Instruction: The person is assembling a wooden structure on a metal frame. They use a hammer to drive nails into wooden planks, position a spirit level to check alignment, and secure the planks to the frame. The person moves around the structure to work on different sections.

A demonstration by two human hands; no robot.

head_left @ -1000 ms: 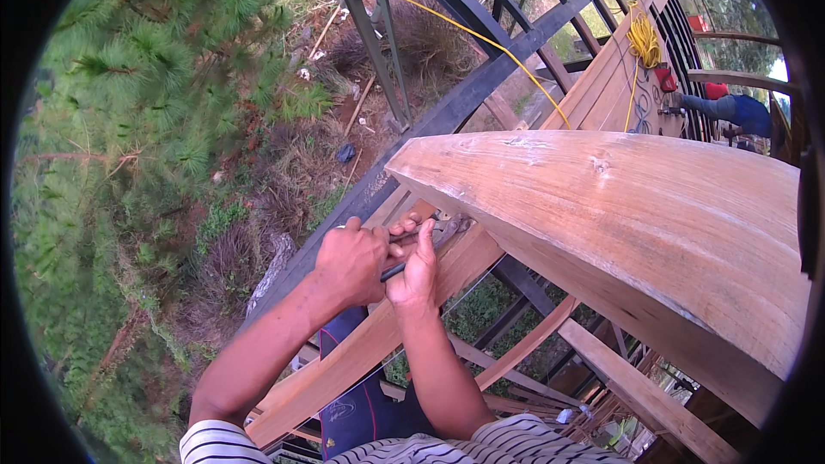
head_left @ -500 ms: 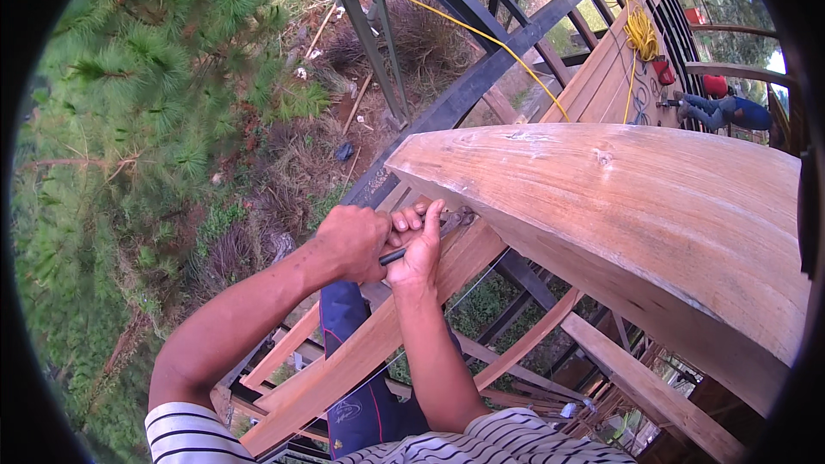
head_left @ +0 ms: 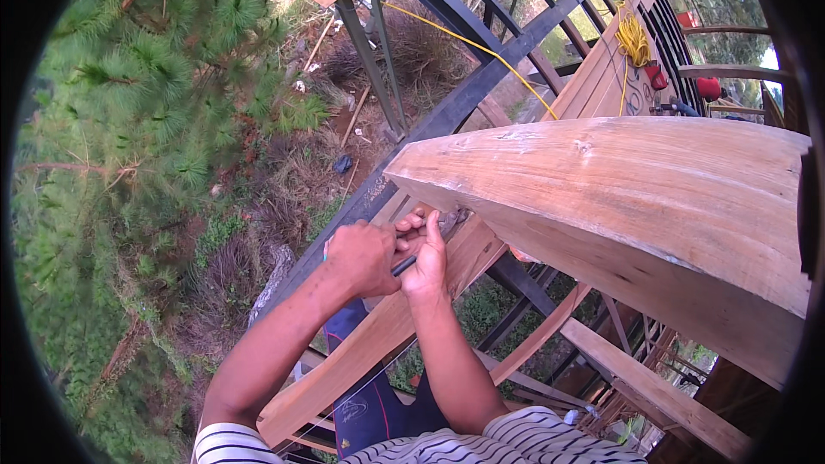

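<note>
Head view: gripped dark-handled metal tool [head_left: 404, 265] in curled left hand [head_left: 363, 258]; cupped right hand [head_left: 426, 270] half-curled beside it, thumb raised, hold unclear.

The tool [head_left: 404, 265], dark-handled with a greyish metal head, slants at centre, its head just beside the beam [head_left: 601, 176]: thick, brown, knotted, scuffed whitish, stretching to the right edge.

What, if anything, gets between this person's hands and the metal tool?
Nothing visible does: the left hand is closed around the metal tool, and the right hand is against it. The fingers hide part of it. Its head is close to the underside of the big wooden beam; contact there is unclear.
</note>
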